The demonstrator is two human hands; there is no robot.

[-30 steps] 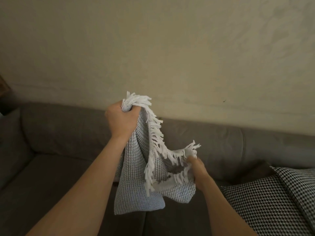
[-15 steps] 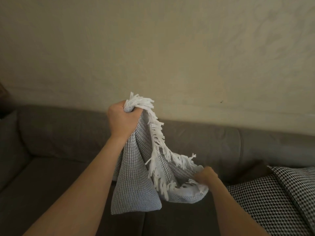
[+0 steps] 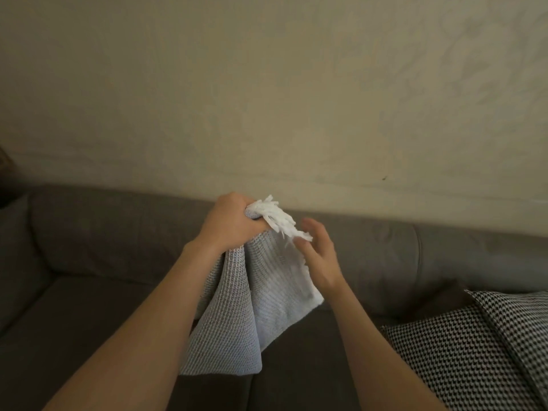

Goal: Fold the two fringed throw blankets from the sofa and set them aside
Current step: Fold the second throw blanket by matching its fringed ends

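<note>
A pale grey knitted throw blanket (image 3: pixel 237 315) with white fringe hangs in folds above the sofa seat. My left hand (image 3: pixel 229 223) grips its top in a fist, and the fringe sticks out to the right of the fist. My right hand (image 3: pixel 318 256) is beside the fringe with fingers spread and straight, touching the cloth's right edge. Only this one blanket is in view.
A dark grey sofa (image 3: pixel 89 292) fills the lower frame, its backrest against a plain beige wall (image 3: pixel 267 99). A black-and-white houndstooth cushion (image 3: pixel 474 351) lies on the seat at the right.
My right hand has let go of the lower fringed corner and risen up beside my left fist. The two fringed ends are now bunched together in my left hand.
</note>
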